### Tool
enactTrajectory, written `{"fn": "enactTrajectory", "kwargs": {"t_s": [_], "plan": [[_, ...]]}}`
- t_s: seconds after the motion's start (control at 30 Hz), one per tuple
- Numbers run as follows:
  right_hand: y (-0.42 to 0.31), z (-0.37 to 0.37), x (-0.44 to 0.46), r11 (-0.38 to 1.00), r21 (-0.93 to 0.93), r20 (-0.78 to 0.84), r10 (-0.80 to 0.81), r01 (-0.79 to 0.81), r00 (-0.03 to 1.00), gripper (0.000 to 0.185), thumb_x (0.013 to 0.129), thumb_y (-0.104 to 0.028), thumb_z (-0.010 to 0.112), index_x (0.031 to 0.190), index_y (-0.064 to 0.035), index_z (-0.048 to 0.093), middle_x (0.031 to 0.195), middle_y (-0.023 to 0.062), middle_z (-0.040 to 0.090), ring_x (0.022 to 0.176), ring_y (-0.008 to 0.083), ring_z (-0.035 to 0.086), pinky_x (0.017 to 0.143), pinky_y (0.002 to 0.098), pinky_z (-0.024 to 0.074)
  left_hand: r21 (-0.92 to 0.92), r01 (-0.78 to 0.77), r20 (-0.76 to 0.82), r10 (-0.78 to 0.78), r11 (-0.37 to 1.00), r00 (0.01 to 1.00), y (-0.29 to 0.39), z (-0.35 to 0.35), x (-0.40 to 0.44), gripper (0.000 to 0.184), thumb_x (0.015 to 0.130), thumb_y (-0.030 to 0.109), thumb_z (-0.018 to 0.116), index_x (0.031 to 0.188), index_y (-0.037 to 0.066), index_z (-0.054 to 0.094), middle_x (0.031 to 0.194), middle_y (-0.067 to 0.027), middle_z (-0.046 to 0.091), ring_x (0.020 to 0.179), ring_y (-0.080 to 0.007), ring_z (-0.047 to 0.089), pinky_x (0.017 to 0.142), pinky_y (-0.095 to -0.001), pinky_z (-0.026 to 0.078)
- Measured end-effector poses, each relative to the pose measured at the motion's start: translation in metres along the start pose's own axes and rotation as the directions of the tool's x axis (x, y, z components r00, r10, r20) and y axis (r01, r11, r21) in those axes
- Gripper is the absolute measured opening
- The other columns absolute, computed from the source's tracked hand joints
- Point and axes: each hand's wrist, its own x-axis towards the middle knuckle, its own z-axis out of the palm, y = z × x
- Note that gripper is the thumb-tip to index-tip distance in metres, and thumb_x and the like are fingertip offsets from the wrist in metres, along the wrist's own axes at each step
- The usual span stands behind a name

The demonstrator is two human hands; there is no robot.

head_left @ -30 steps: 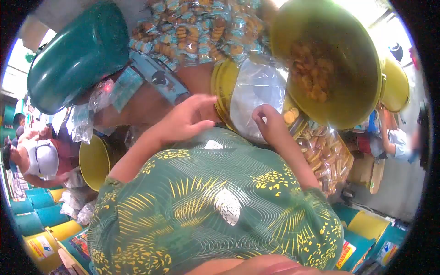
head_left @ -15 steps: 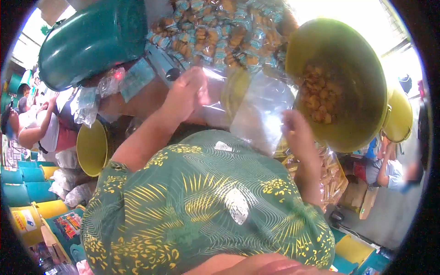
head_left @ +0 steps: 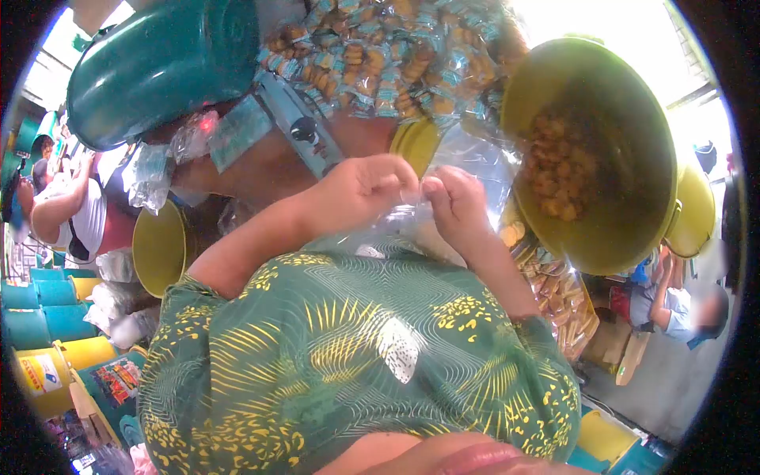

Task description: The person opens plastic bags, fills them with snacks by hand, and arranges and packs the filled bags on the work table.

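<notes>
My left hand (head_left: 372,188) and my right hand (head_left: 459,204) meet in front of my chest, fingers pinched. Thin clear plastic, which looks like a clear plastic bag (head_left: 404,215), shows between and below them; its full outline is hard to make out. Behind my right hand lies more clear plastic sheeting (head_left: 479,158). To the right, a large yellow bucket (head_left: 633,206) is tipped toward me with loose brown cookies (head_left: 560,170) inside. Beyond my hands is a heap of small clear packs of cookies (head_left: 380,63) with blue labels.
A green bucket (head_left: 166,71) lies on its side at upper left. Near it are a blue printed strip (head_left: 305,127) and clear packaging (head_left: 148,178). A yellow bucket (head_left: 158,253) stands lower left; packed goods (head_left: 562,301) lie right. Other people (head_left: 79,206) work at both sides.
My hands were apart and have come together at the centre. The clear plastic that stretched between them is now gathered low, and the blue strip is more exposed.
</notes>
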Motion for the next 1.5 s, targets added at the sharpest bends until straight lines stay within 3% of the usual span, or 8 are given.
{"fn": "enactTrajectory", "kwargs": {"t_s": [0.1,0.33,0.53,0.73,0.8,0.97,1.13,1.5], "plan": [[0.026,0.003,0.03,1.0,-0.02,-0.078,-0.018,0.016,0.997,0.037,0.1,-0.034,0.06,0.083,-0.0011,0.059,0.074,0.0202,0.055,0.07,0.0389,0.057,0.063,0.0463,0.0442,0.22,0.318,0.476,-0.386,0.922,0.79,0.015,-0.018,-0.015,0.023,0.097,0.026,0.07,0.104,0.004,0.071,0.087,-0.0021,0.071,0.086,-0.0133,0.066,0.078,-0.036,0.053],[0.197,0.005,0.129,0.946,0.079,-0.459,0.315,-0.315,0.831,0.057,0.081,-0.039,0.084,0.118,-0.0053,0.058,0.118,0.0131,0.062,0.106,0.0285,0.062,0.091,0.0362,0.0503,0.739,0.358,-0.327,-0.161,0.57,0.931,0.049,-0.041,-0.084,0.018,0.094,0.02,0.067,0.094,0.002,0.071,0.112,-0.0174,0.069,0.098,-0.0348,0.066,0.087,-0.0408,0.052],[0.234,0.03,0.185,0.643,0.017,-0.581,0.629,-0.766,0.516,0.103,0.061,-0.035,0.093,0.143,-0.0016,0.041,0.145,0.0199,0.048,0.134,0.034,0.047,0.114,0.0446,0.0379,0.876,0.315,-0.36,0.061,0.365,0.931,0.041,-0.031,-0.121,0.017,0.093,0.016,0.063,0.101,0.003,0.07,0.131,-0.0159,0.063,0.111,-0.0369,0.063,0.096,-0.0432,0.049],[0.179,-0.039,0.11,0.927,-0.127,-0.321,0.299,-0.354,0.898,0.112,0.062,-0.027,0.093,0.152,-0.0042,0.031,0.146,0.0194,0.046,0.13,0.0364,0.05,0.111,0.0439,0.0431,0.864,0.326,-0.409,0.159,0.384,0.898,0.041,-0.022,-0.146,0.05,0.098,0.031,0.06,0.141,0.006,0.056,0.151,-0.0202,0.048,0.129,-0.0362,0.056,0.101,-0.0411,0.048],[0.189,-0.046,0.055,0.746,-0.666,-0.058,-0.044,-0.006,0.997,0.117,0.059,-0.022,0.093,0.154,-0.0049,0.027,0.14,0.0206,0.052,0.126,0.0384,0.053,0.107,0.0459,0.0457,0.832,0.172,-0.333,0.228,0.527,0.915,0.043,-0.028,-0.144,0.052,0.103,0.037,0.052,0.143,0.004,0.053,0.15,-0.019,0.05,0.13,-0.0367,0.055,0.105,-0.043,0.046],[0.15,-0.041,-0.054,0.617,-0.719,0.193,0.619,-0.32,0.761,0.12,0.059,-0.025,0.094,0.157,-0.0084,0.025,0.135,0.0218,0.053,0.122,0.0429,0.055,0.099,0.0497,0.0505,0.454,-0.039,0.011,0.039,0.89,0.999,0.034,-0.043,-0.113,0.054,0.105,0.045,0.046,0.128,0.001,0.066,0.134,-0.0194,0.063,0.123,-0.0374,0.06,0.105,-0.043,0.046],[0.153,-0.027,-0.064,0.746,-0.61,0.138,0.431,-0.267,0.892,0.099,0.062,-0.021,0.091,0.147,-0.0059,0.041,0.119,0.0127,0.06,0.11,0.0365,0.059,0.09,0.046,0.0517,0.832,0.311,-0.234,-0.216,0.459,0.948,0.055,-0.026,-0.067,0.026,0.094,0.014,0.059,0.114,0.006,0.073,0.123,-0.0163,0.069,0.108,-0.0332,0.068,0.092,-0.0398,0.054],[0.14,-0.004,-0.08,0.741,-0.668,0.135,0.211,-0.068,0.968,0.057,0.085,-0.025,0.067,0.138,-0.0114,0.051,0.121,0.0148,0.058,0.109,0.0351,0.06,0.083,0.049,0.0508,0.854,0.062,-0.049,-0.039,0.516,0.998,-0.013,-0.019,-0.038,0.042,0.086,0.0,0.06,0.126,0.009,0.067,0.129,-0.0149,0.066,0.113,-0.0336,0.066,0.1,-0.0424,0.052]]}}
